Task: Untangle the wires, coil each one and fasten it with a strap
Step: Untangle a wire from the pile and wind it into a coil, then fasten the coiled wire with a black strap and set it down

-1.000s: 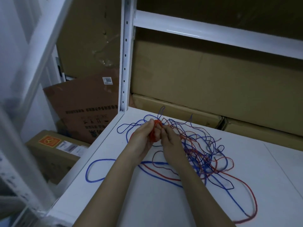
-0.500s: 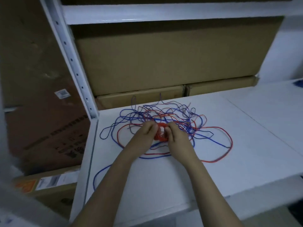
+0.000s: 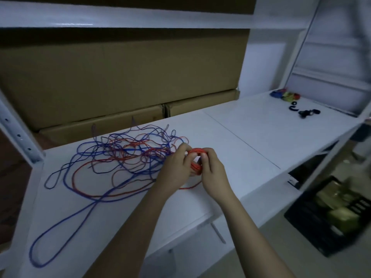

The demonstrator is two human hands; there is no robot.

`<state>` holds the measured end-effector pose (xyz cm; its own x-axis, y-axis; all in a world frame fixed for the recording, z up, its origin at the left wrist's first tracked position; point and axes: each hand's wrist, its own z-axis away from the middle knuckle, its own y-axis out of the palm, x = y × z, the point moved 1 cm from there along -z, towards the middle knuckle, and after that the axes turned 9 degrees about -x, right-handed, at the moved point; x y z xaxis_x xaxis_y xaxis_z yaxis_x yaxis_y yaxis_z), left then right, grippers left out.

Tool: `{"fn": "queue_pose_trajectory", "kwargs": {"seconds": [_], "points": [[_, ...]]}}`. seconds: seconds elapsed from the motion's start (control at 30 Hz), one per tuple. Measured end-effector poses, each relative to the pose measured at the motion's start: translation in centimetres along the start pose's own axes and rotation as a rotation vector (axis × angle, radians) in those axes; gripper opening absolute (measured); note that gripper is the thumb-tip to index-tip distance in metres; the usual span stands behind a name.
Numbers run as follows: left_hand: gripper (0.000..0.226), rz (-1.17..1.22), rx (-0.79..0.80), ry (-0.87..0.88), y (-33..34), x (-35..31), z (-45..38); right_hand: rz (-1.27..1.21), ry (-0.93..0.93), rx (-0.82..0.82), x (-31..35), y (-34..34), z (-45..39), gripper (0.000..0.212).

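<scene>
Nearest: your two forearms entered from the bottom edge, elbows cut off by the frame.

Your left hand was curled round the left side of a small red coil; your right hand pinched its right side, fingertips on top. Both hands gripped the coil just above the white shelf. The middle and lower part of the coil sat hidden behind your fingers, so whether a strap was on it could not be told.

One red strand ran from under your hands along the shelf; where it joined the coil was hidden.

Left of your hands: a tangle of red and blue wires lay spread on the shelf, one long blue loop reaching toward the near edge. Individual wires could not be followed through the heap in the dim light.

Lower right, below the shelf: a black crate, blurred, contents unclear.

Far right on the shelf, well apart from your hands: a few small black pieces, too small to identify, and beyond them a bundle of coloured wires.

Behind the tangle: brown cardboard boxes stacked against the back. No labels or writing were legible anywhere.
</scene>
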<state>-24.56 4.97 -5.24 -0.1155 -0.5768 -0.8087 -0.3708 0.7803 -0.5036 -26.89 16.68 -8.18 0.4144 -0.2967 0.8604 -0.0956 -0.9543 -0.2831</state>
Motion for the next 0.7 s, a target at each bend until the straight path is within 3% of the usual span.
{"fn": "queue_pose_trajectory", "kwargs": {"seconds": [0.27,0.47,0.7], "points": [[0.005,0.511,0.116,-0.175,9.2,-3.9,-0.8,-0.041,0.134,-0.162,-4.3,-7.6,-2.2,0.03],[0.011,0.467,0.173,-0.154,15.8,-6.1,-3.9,0.125,0.096,-0.284,-8.1,-12.4,-5.8,0.026],[0.008,0.405,0.29,-0.109,22.9,-8.5,-11.5,0.223,0.029,-0.213,-12.7,-19.3,-14.4,0.022]]}}
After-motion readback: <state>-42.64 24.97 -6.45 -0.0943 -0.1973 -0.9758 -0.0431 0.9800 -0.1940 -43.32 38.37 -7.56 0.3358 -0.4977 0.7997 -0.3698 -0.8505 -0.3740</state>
